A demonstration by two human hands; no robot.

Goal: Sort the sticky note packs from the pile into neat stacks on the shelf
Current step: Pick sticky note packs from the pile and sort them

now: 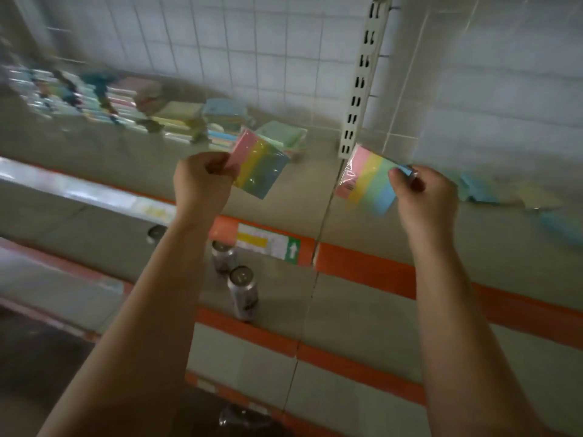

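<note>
My left hand [202, 181] pinches the pink corner of a striped sticky note pack [262, 165], pink, yellow, green and blue, held above the upper shelf [303, 197]. My right hand [426, 197] pinches the blue corner of a second striped pack [369, 181] in clear wrap, to the right of the shelf seam. Stacks of pastel packs [176, 121] line the back of the shelf on the left. A loose pile of packs [492, 190], blurred, lies on the shelf to the far right.
A slotted white upright [362, 77] rises along the tiled back wall between the two packs. Orange-edged shelf fronts [362, 266] carry a price label [268, 244]. Drink cans [243, 291] stand on the lower shelf below my left arm.
</note>
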